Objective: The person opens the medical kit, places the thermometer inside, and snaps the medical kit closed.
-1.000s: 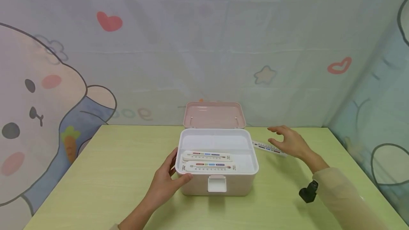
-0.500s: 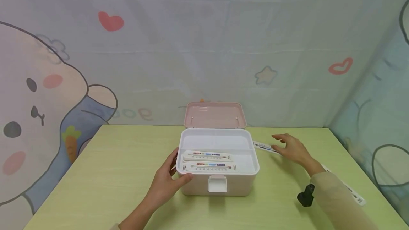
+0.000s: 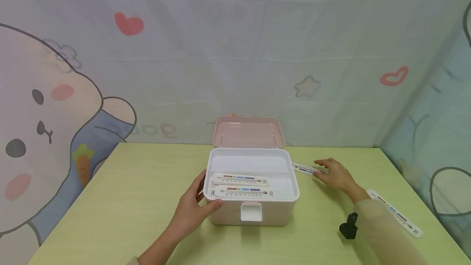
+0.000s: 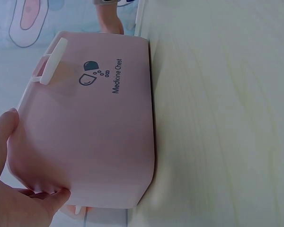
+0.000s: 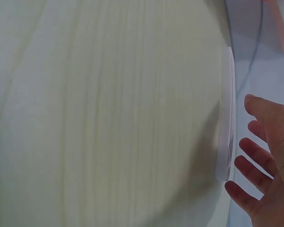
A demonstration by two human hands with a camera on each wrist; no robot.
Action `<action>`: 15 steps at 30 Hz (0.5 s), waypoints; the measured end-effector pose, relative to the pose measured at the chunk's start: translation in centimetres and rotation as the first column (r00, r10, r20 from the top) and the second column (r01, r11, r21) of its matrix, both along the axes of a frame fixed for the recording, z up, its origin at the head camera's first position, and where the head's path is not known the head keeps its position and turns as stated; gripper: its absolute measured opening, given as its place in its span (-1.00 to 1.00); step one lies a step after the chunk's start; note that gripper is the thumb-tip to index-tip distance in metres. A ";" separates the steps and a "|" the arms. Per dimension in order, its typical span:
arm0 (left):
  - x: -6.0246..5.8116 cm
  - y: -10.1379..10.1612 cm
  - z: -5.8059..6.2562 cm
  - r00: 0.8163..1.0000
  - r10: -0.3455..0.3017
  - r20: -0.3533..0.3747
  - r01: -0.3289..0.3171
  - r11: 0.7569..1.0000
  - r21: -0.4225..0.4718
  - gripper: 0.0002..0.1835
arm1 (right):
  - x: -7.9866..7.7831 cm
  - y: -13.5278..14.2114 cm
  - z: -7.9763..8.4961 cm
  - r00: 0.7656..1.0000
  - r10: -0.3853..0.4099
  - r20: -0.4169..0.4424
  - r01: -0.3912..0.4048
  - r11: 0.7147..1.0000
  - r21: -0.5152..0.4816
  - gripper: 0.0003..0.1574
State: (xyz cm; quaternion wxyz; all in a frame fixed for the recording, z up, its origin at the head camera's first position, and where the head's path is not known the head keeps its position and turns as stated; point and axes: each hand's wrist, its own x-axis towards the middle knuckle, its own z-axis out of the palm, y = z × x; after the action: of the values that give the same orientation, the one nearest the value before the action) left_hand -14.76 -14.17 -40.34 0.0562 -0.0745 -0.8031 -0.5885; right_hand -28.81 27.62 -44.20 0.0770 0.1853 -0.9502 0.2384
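A medicine chest (image 3: 254,214) stands mid-table with its pink lid (image 3: 248,133) raised. Its white tray (image 3: 250,160) contains flat white thermometers with coloured scales, including a front thermometer (image 3: 243,192) and one behind it. My left hand (image 3: 188,212) holds the chest's left front corner, thumb by the rim and fingers along the side, as the left wrist view also shows. To the right of the chest lies another thermometer (image 3: 303,168). Its right end is hidden by my right hand (image 3: 335,175). In the right wrist view, that hand's fingers (image 5: 255,156) are spread beside the thermometer (image 5: 225,118), apart from it.
One more thermometer (image 3: 395,212) lies by the right sleeve. A black device (image 3: 348,227) sits at the right wrist. Behind the table (image 3: 147,175) hangs a printed cloth (image 3: 257,52), close to the raised lid.
My right hand has moved slightly right and down toward the thermometer beside the chest. The thermometer by the right sleeve has come into view. The left hand and chest stay put.
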 end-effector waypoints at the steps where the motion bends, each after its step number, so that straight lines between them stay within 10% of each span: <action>1: 0.0 0.0 0.0 1.000 -0.001 -0.003 0.001 1.000 0.000 -0.06 | 0.0 0.0 -0.1 1.000 -0.002 0.002 0.002 1.000 0.004 -0.48; 15: 0.2 0.0 0.2 1.000 -0.015 -0.012 0.015 1.000 0.008 -0.07 | -0.9 -0.3 -1.5 0.999 -0.009 -0.033 0.010 0.999 0.053 -0.55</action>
State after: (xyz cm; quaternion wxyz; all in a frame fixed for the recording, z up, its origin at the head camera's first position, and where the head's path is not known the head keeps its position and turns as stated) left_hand -14.51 -14.19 -40.13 0.0571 -0.0837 -0.7999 -0.5915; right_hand -29.70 27.32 -45.68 0.0886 0.1866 -0.9558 0.2093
